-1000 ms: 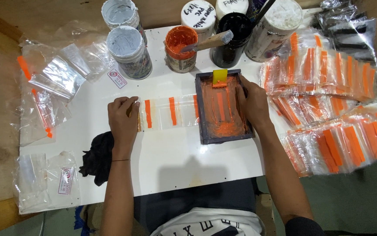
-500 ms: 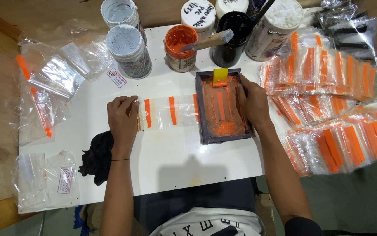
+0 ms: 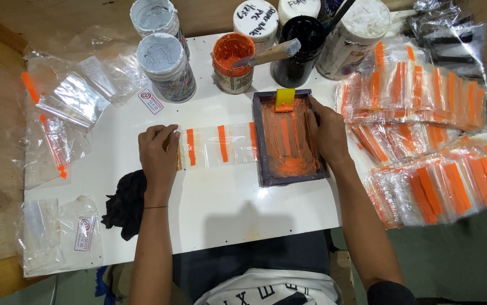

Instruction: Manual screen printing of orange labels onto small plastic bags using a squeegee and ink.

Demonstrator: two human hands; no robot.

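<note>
My left hand (image 3: pixel 157 153) presses down on the left end of a strip of clear plastic bags (image 3: pixel 215 146) printed with orange bars. The strip runs right, under a dark printing screen frame (image 3: pixel 261 164) smeared with orange ink. My right hand (image 3: pixel 329 135) rests on the frame's right edge, fingers curled over it. A yellow squeegee (image 3: pixel 284 99) stands at the frame's far end.
An open tub of orange ink (image 3: pixel 232 61) with a spatula, two grey-lidded tubs (image 3: pixel 164 62) and other jars stand at the back. Printed bags (image 3: pixel 424 135) pile up on the right, blank bags (image 3: pixel 74 101) on the left. A black rag (image 3: pixel 126 204) lies near my left wrist.
My left hand has shifted slightly left along the strip; the right hand stays on the frame.
</note>
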